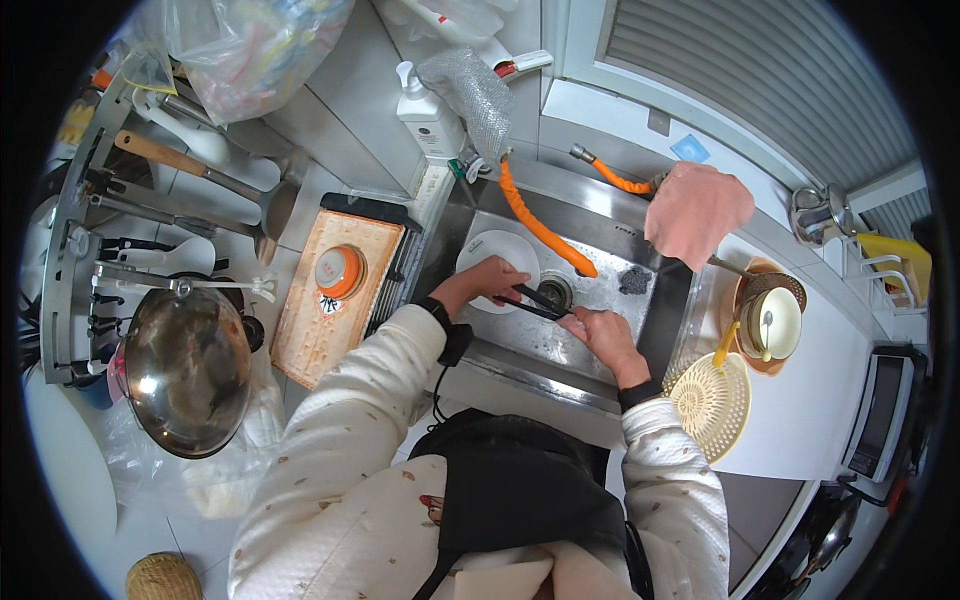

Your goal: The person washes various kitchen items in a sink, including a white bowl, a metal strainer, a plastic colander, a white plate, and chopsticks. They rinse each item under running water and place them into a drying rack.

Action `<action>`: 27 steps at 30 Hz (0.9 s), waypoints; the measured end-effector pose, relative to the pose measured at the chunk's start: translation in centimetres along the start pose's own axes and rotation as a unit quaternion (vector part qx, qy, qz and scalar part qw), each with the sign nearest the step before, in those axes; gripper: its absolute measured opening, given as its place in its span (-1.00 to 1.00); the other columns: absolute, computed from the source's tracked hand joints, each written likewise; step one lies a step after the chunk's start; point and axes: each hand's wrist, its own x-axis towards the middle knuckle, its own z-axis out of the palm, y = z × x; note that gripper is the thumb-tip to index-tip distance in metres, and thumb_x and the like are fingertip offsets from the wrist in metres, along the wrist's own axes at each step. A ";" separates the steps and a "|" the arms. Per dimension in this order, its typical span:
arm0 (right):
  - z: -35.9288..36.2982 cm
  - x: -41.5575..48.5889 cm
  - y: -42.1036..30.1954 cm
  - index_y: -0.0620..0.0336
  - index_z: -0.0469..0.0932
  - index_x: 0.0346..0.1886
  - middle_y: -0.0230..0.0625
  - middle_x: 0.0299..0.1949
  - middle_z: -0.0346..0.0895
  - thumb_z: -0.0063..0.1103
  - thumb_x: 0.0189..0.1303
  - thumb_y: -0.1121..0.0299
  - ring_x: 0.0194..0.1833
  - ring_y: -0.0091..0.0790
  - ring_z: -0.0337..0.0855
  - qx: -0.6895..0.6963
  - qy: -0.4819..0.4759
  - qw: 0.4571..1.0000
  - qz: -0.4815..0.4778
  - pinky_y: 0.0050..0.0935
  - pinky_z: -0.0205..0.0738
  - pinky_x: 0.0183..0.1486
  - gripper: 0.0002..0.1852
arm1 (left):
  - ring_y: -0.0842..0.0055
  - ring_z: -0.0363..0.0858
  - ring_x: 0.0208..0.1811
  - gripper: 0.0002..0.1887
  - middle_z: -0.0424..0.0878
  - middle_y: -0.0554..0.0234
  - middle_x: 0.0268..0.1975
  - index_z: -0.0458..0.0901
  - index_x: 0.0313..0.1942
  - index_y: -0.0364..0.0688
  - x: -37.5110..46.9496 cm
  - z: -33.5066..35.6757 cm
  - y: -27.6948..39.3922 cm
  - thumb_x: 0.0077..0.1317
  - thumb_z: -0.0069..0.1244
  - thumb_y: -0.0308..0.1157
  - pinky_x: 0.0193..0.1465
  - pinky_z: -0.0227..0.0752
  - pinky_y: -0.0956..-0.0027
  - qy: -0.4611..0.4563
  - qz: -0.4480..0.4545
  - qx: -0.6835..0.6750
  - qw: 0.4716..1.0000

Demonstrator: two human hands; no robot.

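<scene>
Over the stainless steel sink (517, 360), both hands are on some black chopsticks (541, 300). My right hand (606, 337) grips them at one end. At the other end, where the sticks spread apart, my left hand (491, 279) has its fingers closed on them. Beneath my left hand a white plate (491, 246) lies in the sink, partly covered by the hand. The drain (556, 289) shows just behind the chopsticks. An orange-sleeved faucet hose (536, 217) hangs down into the basin, its tip close to the drain. A dark scouring pad (635, 280) lies on the basin floor.
Left of the sink, an orange bowl (341, 271) sits upside down on a wooden board (300, 330). At right are stacked bowls (780, 322), a yellow strainer basket (709, 405) and a pink cloth (697, 210). A white pump bottle (429, 120) stands behind.
</scene>
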 end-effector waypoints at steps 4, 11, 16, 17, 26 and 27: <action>0.8 1.2 -0.6 0.05 0.65 -0.38 -0.15 -0.57 0.60 0.17 0.24 -0.05 -0.45 -0.03 0.67 -0.003 0.044 0.991 -0.127 -0.10 0.51 -0.42 -0.63 | 0.66 0.47 -0.55 -0.57 0.63 0.41 -0.48 0.69 -0.32 -0.22 -3.5 -2.1 -0.2 0.39 0.02 0.01 -0.46 0.35 0.50 -0.148 -0.012 0.211 0.966; 5.0 3.5 2.3 0.06 0.57 -0.47 -0.19 -0.53 0.62 0.00 0.33 -0.03 -0.47 -0.07 0.67 -0.062 0.036 0.988 -0.138 -0.11 0.52 -0.43 -0.59 | 0.63 0.38 -0.44 -0.55 0.42 0.47 -0.52 0.57 -0.28 -0.18 -4.5 2.4 -5.2 0.46 -0.17 0.05 -0.29 0.31 0.47 -0.153 0.064 0.182 0.969; 8.0 3.5 8.6 0.13 0.53 -0.34 -0.19 -0.57 0.61 -0.15 0.43 0.02 -0.57 -0.15 0.64 0.024 0.112 0.990 0.079 -0.20 0.50 -0.51 -0.59 | 0.71 0.17 -0.60 -0.58 0.22 0.56 -0.59 0.37 -0.40 -0.04 -5.3 3.4 -7.9 0.50 -0.25 0.08 -0.54 0.08 0.48 -0.121 -0.101 -0.033 0.987; 8.6 3.4 9.6 0.16 0.52 -0.29 -0.19 -0.58 0.60 -0.14 0.43 0.02 -0.61 -0.17 0.63 0.085 0.091 0.981 0.146 -0.22 0.49 -0.54 -0.59 | 0.73 0.13 -0.62 -0.59 0.19 0.57 -0.61 0.36 -0.39 -0.02 -5.0 3.2 -8.2 0.50 -0.26 0.07 -0.57 0.04 0.50 -0.093 -0.126 -0.064 0.986; 14.3 -0.8 9.4 0.27 0.49 0.00 -0.20 -0.16 0.65 0.08 0.24 0.43 -0.50 -0.43 0.61 0.417 -0.046 0.848 0.323 -0.42 0.43 -0.56 -0.73 | 0.74 0.05 -0.68 -0.66 0.24 0.54 -0.57 0.37 -0.31 -0.06 2.9 2.8 -9.9 0.51 -0.22 0.00 -0.67 -0.08 0.56 -0.040 -0.195 -0.167 0.966; 14.3 -1.4 9.2 0.28 0.49 0.04 -0.23 -0.02 0.63 0.07 0.20 0.51 -0.43 -0.46 0.60 0.352 -0.079 0.875 0.322 -0.44 0.45 -0.51 -0.69 | 0.73 0.06 -0.67 -0.65 0.24 0.51 -0.57 0.38 -0.31 -0.08 3.5 3.0 -10.1 0.50 -0.21 -0.01 -0.67 -0.07 0.55 -0.058 -0.190 -0.137 0.970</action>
